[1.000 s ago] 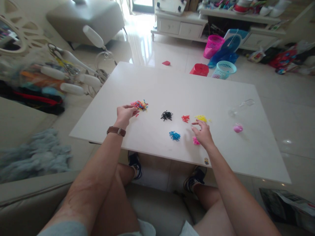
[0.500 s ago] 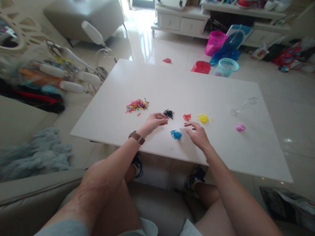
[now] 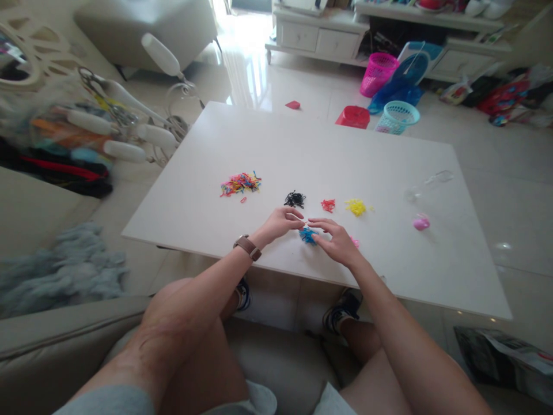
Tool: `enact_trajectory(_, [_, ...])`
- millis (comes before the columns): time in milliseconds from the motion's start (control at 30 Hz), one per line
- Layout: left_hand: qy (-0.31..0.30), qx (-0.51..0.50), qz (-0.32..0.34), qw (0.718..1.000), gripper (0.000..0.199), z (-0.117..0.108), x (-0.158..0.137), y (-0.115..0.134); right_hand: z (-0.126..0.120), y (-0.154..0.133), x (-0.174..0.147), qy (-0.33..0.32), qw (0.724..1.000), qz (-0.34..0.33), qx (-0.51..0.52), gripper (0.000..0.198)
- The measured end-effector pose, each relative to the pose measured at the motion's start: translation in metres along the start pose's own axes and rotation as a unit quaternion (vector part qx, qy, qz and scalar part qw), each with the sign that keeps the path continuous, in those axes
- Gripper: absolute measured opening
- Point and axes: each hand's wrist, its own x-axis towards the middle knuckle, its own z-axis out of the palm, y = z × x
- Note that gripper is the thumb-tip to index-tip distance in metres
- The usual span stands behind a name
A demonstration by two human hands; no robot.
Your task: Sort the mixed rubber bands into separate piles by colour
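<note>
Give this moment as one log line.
left hand: at blue pile, grip unclear; right hand: opposite, open; pink pile: partly hidden; mixed pile: leftmost

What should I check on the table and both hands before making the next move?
1. Black pile, red pile and yellow pile lie apart from one another: ok.
2. Mixed pile fully gathered: not ok, a loose reddish band lies just on its near side.
3. Right hand open: ok, a gap shows between thumb and index finger.
4. Left hand grip secure: cannot tell, its fingers are close together and anything at the tips is too small to judge.
5. Pink pile in full view: not ok, the right hand hides part of it.
</note>
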Motion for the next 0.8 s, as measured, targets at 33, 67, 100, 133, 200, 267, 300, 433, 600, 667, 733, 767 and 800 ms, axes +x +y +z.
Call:
enact_trajectory(33, [0.0,0.003,-0.001,1.0,0.025,0.0,0.0,0.0,0.0,0.0,0.0,0.0,1.0,-0.004,0.001,0.027])
enact_trajectory(67, [-0.001,0.006,-0.001,1.0,0.025,0.001,0.0,0.0,0.001,0.0,0.0,0.0,1.0,-0.008,0.002,0.027])
enact_trajectory(100, [-0.001,0.008,-0.002,1.0,0.025,0.001,0.0,0.0,0.001,-0.001,0.0,0.001,1.0,-0.011,0.003,0.026])
enact_trajectory(133, [0.0,0.007,-0.002,1.0,0.025,0.001,0.0,-0.001,0.001,-0.001,0.0,0.003,1.0,-0.015,0.004,0.026])
enact_trajectory(200, [0.004,0.005,-0.003,1.0,0.027,0.001,0.0,-0.002,0.001,0.0,0.001,0.013,1.0,-0.02,-0.003,0.025])
enact_trajectory(267, [0.012,0.008,-0.004,1.0,0.028,0.001,0.001,-0.003,-0.001,0.006,0.002,0.042,0.999,-0.014,-0.024,0.025])
enact_trajectory(300, [0.016,0.012,-0.006,1.0,0.028,0.001,0.001,-0.003,-0.002,0.011,0.003,0.064,0.997,0.0,-0.037,0.025])
enact_trajectory(433, [0.018,0.022,-0.015,0.999,0.025,0.002,0.003,-0.005,-0.006,0.041,0.008,0.167,0.977,0.098,-0.091,0.031])
enact_trajectory(600, [0.013,0.011,-0.007,1.0,0.026,0.003,0.005,-0.008,-0.005,0.069,0.017,0.193,0.961,0.153,-0.127,0.045])
enact_trajectory(667, [0.014,0.011,-0.004,1.0,0.027,0.004,0.004,-0.008,-0.002,0.072,0.021,0.191,0.96,0.158,-0.127,0.046])
enact_trajectory(733, [0.018,0.018,0.004,1.0,0.028,0.004,0.003,-0.007,0.002,0.072,0.024,0.184,0.963,0.156,-0.122,0.046])
enact_trajectory(767, [0.022,0.023,0.01,0.999,0.029,0.004,0.002,-0.006,0.003,0.071,0.025,0.18,0.964,0.156,-0.121,0.045])
enact_trajectory(800, [0.028,0.028,0.015,0.999,0.029,0.004,0.002,-0.006,0.003,0.07,0.026,0.175,0.965,0.157,-0.12,0.043])
